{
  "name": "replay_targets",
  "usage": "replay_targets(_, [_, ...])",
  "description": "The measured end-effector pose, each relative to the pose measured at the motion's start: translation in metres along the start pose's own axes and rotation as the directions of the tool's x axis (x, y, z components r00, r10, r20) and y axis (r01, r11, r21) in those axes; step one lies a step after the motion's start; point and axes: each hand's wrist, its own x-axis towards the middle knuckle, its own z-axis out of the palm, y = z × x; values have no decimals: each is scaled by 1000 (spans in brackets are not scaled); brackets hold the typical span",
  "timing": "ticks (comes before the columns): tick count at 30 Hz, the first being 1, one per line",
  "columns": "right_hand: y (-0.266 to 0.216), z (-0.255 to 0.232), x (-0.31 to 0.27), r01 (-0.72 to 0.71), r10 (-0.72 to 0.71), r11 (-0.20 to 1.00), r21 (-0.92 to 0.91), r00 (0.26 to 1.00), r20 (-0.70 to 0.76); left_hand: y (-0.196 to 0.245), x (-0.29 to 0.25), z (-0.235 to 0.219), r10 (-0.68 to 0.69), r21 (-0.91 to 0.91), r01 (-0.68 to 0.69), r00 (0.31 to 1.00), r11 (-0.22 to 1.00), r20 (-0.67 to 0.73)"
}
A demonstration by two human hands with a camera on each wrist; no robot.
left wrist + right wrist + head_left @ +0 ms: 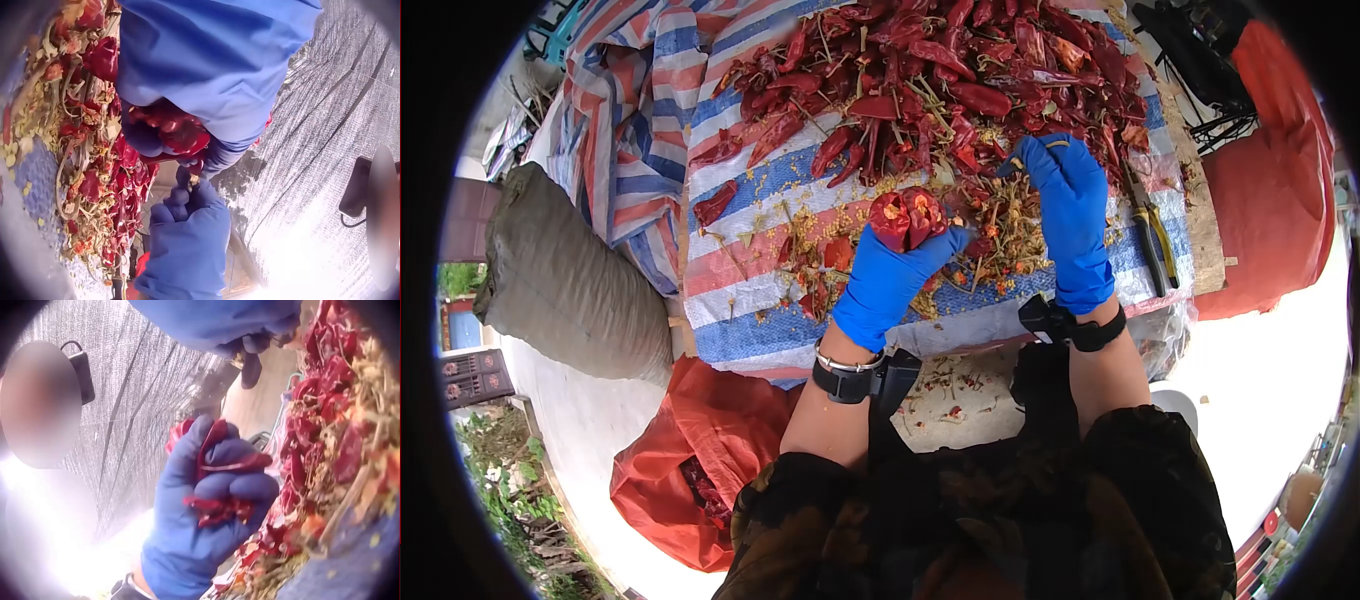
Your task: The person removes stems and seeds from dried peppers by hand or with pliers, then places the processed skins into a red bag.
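Head view: a surface point(1208, 250) under a striped sheet point(725, 345), with a pile point(980, 95) of red peppers across the upper centre.
Left hand: blue-gloved point(890, 285), at the centre; its grip is curled round several peppers point(908, 218).
Held peppers: orange insides facing up in the head view, bunched against the palm, probably so that one hand can carry several.
Right hand: blue-gloved point(1072, 220), right of centre beside the pile; a narrow grip, fingertips pinching a pale scrap point(195, 180) too small to name, likely because it is so slight.
Litter: seeds point(820, 215) and stems point(1000, 230) below the pile, presumably lying there because the hands work above.
Tool: two-handled point(1171, 255), at the sheet's right edge, handles downward, perhaps for easy reach.
Bag: red point(730, 420), lower left, dark red contents showing; probably set there to suit the left hand.
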Motion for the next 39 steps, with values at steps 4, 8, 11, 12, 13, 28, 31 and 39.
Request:
replay_targets(4, [6, -12, 13, 23, -3, 979, -202, 995, 99, -9, 7, -8, -80, -167, 80, 997, 983, 4])
replay_targets(8, [21, -6, 26, 298, -200, 780, -550, 952, 232, -9, 12, -5, -81, -259, 75, 997, 963, -15])
replay_targets(11, [29, 1, 36, 421, -292, 685, -595, 906, 306, -10, 15, -5, -42, -254, 35, 999, 967, -20])
replay_targets(12, [31, 3, 38, 450, -324, 705, -547, 892, 316, -11, 16, -6, -32, -248, 30, 999, 968, -4])
replay_targets(13, [39, 5, 41, 448, -323, 709, -545, 893, 314, -11, 17, -6, -34, -243, 32, 999, 969, -4])
replay_targets(28, [22, -5, 27, -54, 53, 997, -57, 998, -22, -4, 10, -2, 27, -262, -39, 998, 964, -49])
replay_targets(31, [2, 2, 9, -175, 165, 971, 165, 983, 74, -6, 8, -5, -61, -525, -9, 991, 851, -116])
replay_targets(39, [-7, 21, -24, -499, 366, 825, 265, 829, 423, -13, -4, -3, 29, -570, -31, 999, 821, -12])
